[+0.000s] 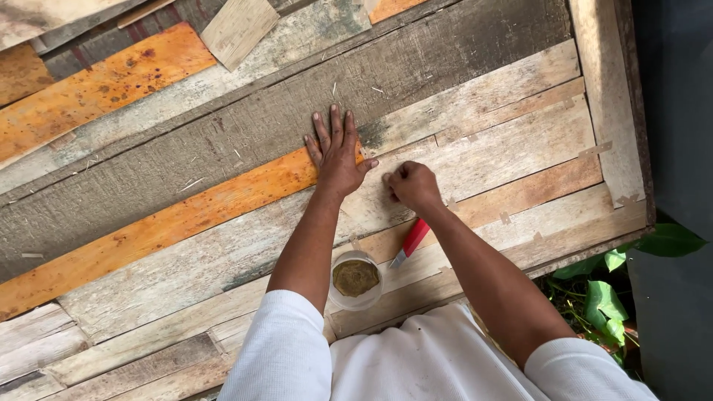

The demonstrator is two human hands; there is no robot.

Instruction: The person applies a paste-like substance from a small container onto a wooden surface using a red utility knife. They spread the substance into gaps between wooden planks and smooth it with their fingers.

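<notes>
Head view: clear cup [356, 280] holds brown paste; left hand [338, 157] flat, empty; right hand [413, 185] fisted, contents unclear.

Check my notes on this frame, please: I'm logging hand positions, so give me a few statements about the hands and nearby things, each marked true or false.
1. The left hand lies flat, fingers spread, on the wooden planks. True.
2. The right hand is open, palm up. False: it is closed into a fist against the wood.
3. A red-handled tool lies under the right forearm. True.
4. The small round container is in the left hand. False: it stands on the planks between the arms.
</notes>
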